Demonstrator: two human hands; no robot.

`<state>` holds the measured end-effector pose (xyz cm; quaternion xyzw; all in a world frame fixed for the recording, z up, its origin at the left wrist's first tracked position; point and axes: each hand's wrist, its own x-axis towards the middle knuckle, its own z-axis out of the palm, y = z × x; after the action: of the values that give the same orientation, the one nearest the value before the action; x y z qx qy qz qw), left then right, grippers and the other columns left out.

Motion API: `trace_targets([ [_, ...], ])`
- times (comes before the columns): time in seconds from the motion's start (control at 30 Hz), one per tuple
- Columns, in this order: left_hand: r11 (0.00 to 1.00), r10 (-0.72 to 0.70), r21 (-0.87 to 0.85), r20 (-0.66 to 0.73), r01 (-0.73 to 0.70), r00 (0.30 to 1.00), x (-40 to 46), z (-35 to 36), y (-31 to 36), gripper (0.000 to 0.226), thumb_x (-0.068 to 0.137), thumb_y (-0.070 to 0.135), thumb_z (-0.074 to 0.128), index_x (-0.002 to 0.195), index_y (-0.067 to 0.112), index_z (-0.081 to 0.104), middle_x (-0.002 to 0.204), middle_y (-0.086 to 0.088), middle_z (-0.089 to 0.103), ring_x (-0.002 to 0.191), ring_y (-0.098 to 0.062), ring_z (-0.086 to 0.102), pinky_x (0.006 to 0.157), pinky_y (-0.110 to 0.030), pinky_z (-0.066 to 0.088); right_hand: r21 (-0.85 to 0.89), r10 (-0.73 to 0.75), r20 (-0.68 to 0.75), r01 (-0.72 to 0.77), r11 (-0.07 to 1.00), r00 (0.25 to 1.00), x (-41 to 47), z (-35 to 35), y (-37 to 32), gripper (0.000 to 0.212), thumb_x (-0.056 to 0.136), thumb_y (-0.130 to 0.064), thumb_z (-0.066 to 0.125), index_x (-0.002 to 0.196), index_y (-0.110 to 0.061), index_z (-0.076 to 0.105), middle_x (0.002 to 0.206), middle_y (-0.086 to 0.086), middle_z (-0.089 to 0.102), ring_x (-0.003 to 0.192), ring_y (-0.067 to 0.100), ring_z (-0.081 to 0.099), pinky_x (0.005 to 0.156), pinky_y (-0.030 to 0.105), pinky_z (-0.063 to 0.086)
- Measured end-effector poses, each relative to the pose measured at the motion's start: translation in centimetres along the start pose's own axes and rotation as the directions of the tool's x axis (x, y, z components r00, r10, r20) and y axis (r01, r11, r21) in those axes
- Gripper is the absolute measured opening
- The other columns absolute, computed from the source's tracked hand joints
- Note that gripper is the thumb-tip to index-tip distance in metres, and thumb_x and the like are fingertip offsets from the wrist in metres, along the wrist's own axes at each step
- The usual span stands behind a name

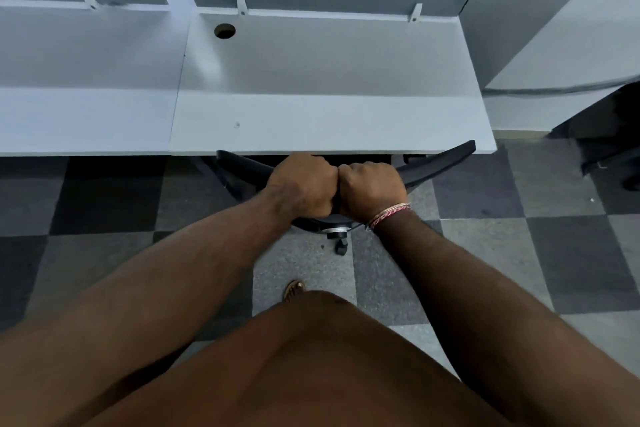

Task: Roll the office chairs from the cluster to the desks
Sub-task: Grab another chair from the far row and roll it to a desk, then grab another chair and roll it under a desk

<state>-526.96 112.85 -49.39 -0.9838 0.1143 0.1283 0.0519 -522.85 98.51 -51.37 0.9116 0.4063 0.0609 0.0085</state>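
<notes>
Both sets of fingers are curled fully closed over the top edge of the backrest, knuckles uppermost, with no gap visible between fingers and the gripped edge. The left hand (301, 185) and the right hand (370, 189) sit side by side and touch at the knuckles, at the centre of the office chair (440, 163). A centred double grip of this kind likely keeps the push in line with the chair's axis, so the chair rolls straight rather than swivelling. A thread bracelet (389, 213) circles the right wrist. Both forearms extend forward, almost straight, which suggests a push toward the desk. The chair is at the white desk (329, 114): its curved black backrest lies just under the front edge of the desktop, and the seat is hidden beneath. One caster (341, 246) shows below the hands on the chequered carpet tiles (502, 253). A cable hole (224, 30) is cut into the desktop near the rear partition. Judged from this position, this chair is nearly or fully parked.
</notes>
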Motion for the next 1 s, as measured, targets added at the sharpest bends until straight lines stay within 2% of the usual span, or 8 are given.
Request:
trace_targets([
  [0.1,1.0,-0.007,0.017,-0.023,0.007,1.0,-0.4,0.2,-0.1,0.019,0.089,0.042,0.056,0.081,0.025,0.057,0.073,0.005,0.062,0.06,-0.019,0.053,0.059,-0.032,0.043,0.007,-0.015,0.013,0.015,1.0,1.0,0.0,0.4,-0.3,0.021,0.063,-0.028,0.072,0.063,-0.017,0.054,0.056,0.003,0.057,0.046,0.028,0.056,0.046,0.027,0.032],
  [0.27,0.999,-0.033,0.0,-0.014,0.033,0.999,-1.1,-0.2,0.7,0.019,0.09,0.042,0.058,0.081,0.025,0.053,0.07,0.005,0.056,0.06,-0.019,0.052,0.059,-0.033,0.043,-0.01,-0.021,0.031,0.021,1.0,0.999,-0.6,0.2,-0.3,0.022,0.069,-0.033,0.071,0.066,-0.018,0.055,0.059,0.002,0.06,0.05,0.028,0.058,0.047,0.027,0.031],
  [0.37,0.996,-0.093,-0.005,-0.038,0.093,0.995,-1.8,-0.1,1.1,0.019,0.088,0.042,0.06,0.086,0.024,0.061,0.081,0.004,0.067,0.071,-0.021,0.065,0.063,-0.034,0.049,-0.024,-0.062,0.05,0.063,0.998,0.997,-0.8,-0.5,-0.5,0.02,0.078,-0.037,0.064,0.081,-0.018,0.06,0.074,0.003,0.067,0.066,0.029,0.065,0.053,0.03,0.033],
  [0.5,0.985,-0.158,-0.075,-0.034,0.155,0.987,-2.3,-0.5,1.7,0.021,0.084,0.042,0.064,0.094,0.023,0.065,0.086,0.002,0.067,0.08,-0.023,0.067,0.069,-0.034,0.052,-0.004,-0.107,0.088,0.108,0.994,0.99,-0.9,-0.9,0.0,0.031,0.084,-0.043,0.058,0.1,-0.017,0.059,0.095,0.004,0.069,0.085,0.029,0.067,0.06,0.032,0.034],
  [0.67,0.953,-0.258,-0.172,-0.021,0.251,0.966,-3.9,-2.0,1.9,0.024,0.077,0.041,0.066,0.093,0.024,0.063,0.08,0.007,0.063,0.072,-0.018,0.063,0.066,-0.032,0.053,0.113,-0.15,0.081,0.141,0.984,0.985,-0.9,-2.0,0.1,0.052,0.079,-0.06,0.061,0.104,-0.014,0.059,0.096,0.007,0.069,0.085,0.031,0.065,0.069,0.037,0.048],
  [0.77,0.936,-0.314,-0.18,-0.037,0.302,0.949,-5.2,-3.1,1.8,0.02,0.074,0.033,0.064,0.091,0.023,0.061,0.081,0.005,0.063,0.072,-0.02,0.063,0.063,-0.031,0.048,0.139,-0.2,0.043,0.192,0.972,0.979,-0.7,-3.2,-0.3,0.049,0.081,-0.057,0.059,0.101,-0.012,0.058,0.094,0.008,0.067,0.083,0.032,0.063,0.068,0.038,0.045],
  [0.87,0.899,-0.411,-0.201,-0.081,0.389,0.908,-7.8,-4.1,1.5,0.017,0.078,0.028,0.064,0.089,0.021,0.054,0.091,0.0,0.067,0.083,-0.024,0.066,0.066,-0.032,0.047,0.16,-0.257,-0.007,0.255,0.954,0.966,0.0,-5.0,-1.8,0.042,0.083,-0.048,0.059,0.103,-0.012,0.057,0.098,0.009,0.066,0.088,0.032,0.062,0.07,0.037,0.043],
  [1.0,0.805,-0.575,-0.252,-0.112,0.536,0.81,-13.5,-4.2,0.6,0.02,0.082,0.028,0.064,0.1,0.018,0.063,0.1,-0.003,0.069,0.093,-0.027,0.069,0.074,-0.034,0.053,0.172,-0.376,-0.045,0.378,0.91,0.926,1.4,-7.1,-6.7,0.04,0.084,-0.041,0.058,0.11,-0.011,0.056,0.104,0.01,0.064,0.095,0.033,0.061,0.068,0.035,0.037],
])
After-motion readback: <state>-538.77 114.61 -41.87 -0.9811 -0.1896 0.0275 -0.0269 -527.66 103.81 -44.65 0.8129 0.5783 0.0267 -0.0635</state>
